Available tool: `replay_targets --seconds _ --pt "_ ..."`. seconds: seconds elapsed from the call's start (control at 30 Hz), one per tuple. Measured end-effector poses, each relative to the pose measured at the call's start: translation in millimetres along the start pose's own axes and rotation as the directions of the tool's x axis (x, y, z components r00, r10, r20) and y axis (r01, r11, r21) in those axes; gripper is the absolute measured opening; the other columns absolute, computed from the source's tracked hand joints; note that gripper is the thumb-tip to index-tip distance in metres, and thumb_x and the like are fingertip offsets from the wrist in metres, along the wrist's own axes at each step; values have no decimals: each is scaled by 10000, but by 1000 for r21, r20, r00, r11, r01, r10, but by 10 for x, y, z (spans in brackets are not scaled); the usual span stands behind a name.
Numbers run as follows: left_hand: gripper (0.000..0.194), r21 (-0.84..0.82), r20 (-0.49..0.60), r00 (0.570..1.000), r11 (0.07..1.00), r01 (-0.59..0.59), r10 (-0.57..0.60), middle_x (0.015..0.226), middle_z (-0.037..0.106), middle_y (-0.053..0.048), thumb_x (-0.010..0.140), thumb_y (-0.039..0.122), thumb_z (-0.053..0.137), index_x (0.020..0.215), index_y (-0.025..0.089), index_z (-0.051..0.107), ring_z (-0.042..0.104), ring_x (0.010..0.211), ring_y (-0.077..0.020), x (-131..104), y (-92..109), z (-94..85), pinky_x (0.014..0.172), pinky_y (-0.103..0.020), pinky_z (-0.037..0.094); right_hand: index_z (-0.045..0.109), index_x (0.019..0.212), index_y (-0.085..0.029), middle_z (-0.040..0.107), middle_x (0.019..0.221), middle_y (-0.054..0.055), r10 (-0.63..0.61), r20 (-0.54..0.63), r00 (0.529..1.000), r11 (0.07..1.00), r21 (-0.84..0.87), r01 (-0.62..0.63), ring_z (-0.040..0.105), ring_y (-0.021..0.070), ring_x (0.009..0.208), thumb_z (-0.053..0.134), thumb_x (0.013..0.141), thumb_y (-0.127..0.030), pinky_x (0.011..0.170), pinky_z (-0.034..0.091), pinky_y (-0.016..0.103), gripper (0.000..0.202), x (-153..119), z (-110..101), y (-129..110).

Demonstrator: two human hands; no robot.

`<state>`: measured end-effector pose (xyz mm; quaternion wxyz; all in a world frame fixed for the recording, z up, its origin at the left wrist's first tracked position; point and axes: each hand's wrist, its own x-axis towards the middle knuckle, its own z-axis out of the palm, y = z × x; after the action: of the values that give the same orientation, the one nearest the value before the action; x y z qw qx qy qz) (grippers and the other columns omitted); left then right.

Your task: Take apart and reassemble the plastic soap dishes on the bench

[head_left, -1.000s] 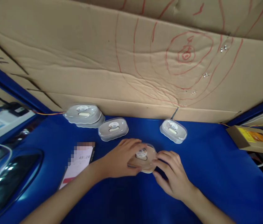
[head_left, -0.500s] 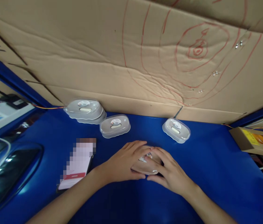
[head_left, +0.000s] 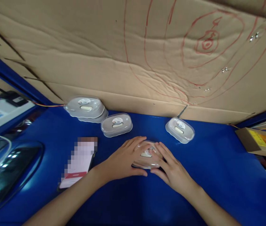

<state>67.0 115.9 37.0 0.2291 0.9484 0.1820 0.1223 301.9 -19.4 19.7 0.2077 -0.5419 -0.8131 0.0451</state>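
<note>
A clear oval plastic case (head_left: 147,161) with a round label lies between my two hands, partly covered by fingers. My left hand (head_left: 125,158) grips its left side, thumb along the near edge and fingers over the top. From the right, my right hand (head_left: 173,166) holds the same case, fingertips on the lid. Behind the hands stand a similar case (head_left: 116,125) at centre left and another (head_left: 180,130) at centre right. Farther left is a stack of such cases (head_left: 84,108). What is inside the held case is hard to make out.
A phone (head_left: 80,160) lies on the blue table (head_left: 218,175) beside my left forearm. A dark glossy device with cables (head_left: 12,172) is at the left. Cardboard (head_left: 88,56) walls the back. An open cardboard box (head_left: 260,144) sits at the right edge.
The held case and both hands appear slightly higher in the view. The camera view has shifted a little. Both hands are still on the case.
</note>
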Motion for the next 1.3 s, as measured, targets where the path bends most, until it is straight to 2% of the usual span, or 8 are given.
replay_targets --seconds 0.1,0.2,0.43,0.63,0.8,0.93,1.1,1.3 --pt "881 56 -6 1000 998 -3 3 1640 459 -175 872 564 810 1602 290 401 441 1514 -397 -5 12 -7 1186 -604 440 341 1664 -230 300 1737 160 -8 30 1000 1000 -12 8 239 335 1627 668 1026 -281 1222 457 543 719 2 -26 -9" --pt "879 106 -12 1000 994 -19 21 1662 431 -193 909 583 759 1629 278 357 442 1518 -399 -15 10 11 1178 -600 454 329 1668 -231 287 1742 165 -2 34 999 999 -37 4 234 341 1627 668 1025 -271 1230 447 543 728 -1 -19 -15" --pt "935 196 -77 993 978 -69 85 1656 439 -225 867 623 768 1617 232 370 451 1519 -405 41 -77 142 1186 -588 464 240 1692 -210 262 1743 200 6 10 1000 999 -47 -6 165 355 1639 608 1047 -196 1215 443 599 742 19 75 34" --pt "949 265 -88 994 963 -40 66 1680 395 -245 856 594 787 1620 215 369 399 1548 -429 22 -24 192 1193 -595 459 298 1674 -219 283 1738 191 5 11 1000 1000 -24 -4 188 355 1636 617 1043 -203 1205 452 605 707 27 77 88" --pt "887 126 -74 997 991 39 -30 1680 398 -209 884 520 808 1615 258 381 417 1533 -427 -5 62 124 1181 -618 468 332 1663 -249 270 1751 147 23 27 999 1000 -12 -23 199 351 1636 605 1061 -274 1223 431 608 662 12 61 77" --pt "858 15 -53 995 996 84 -83 1664 411 -176 860 482 845 1581 287 422 413 1531 -402 11 58 86 1206 -615 440 277 1683 -278 244 1760 145 33 6 999 999 -22 -33 270 351 1617 572 1074 -256 1212 450 607 677 -2 93 58" --pt "910 18 -76 993 996 87 -85 1658 395 -191 829 501 859 1586 303 395 436 1509 -407 13 29 154 1181 -633 459 215 1698 -295 210 1771 130 35 -7 999 999 -2 -35 251 349 1623 549 1082 -256 1217 439 618 702 -7 112 53" --pt "940 8 -129 990 998 61 -59 1636 408 -217 786 540 879 1561 289 409 466 1484 -419 8 6 220 1167 -638 472 235 1694 -296 227 1764 141 45 -10 999 999 30 -45 259 355 1621 547 1083 -262 1205 460 607 687 5 79 42"
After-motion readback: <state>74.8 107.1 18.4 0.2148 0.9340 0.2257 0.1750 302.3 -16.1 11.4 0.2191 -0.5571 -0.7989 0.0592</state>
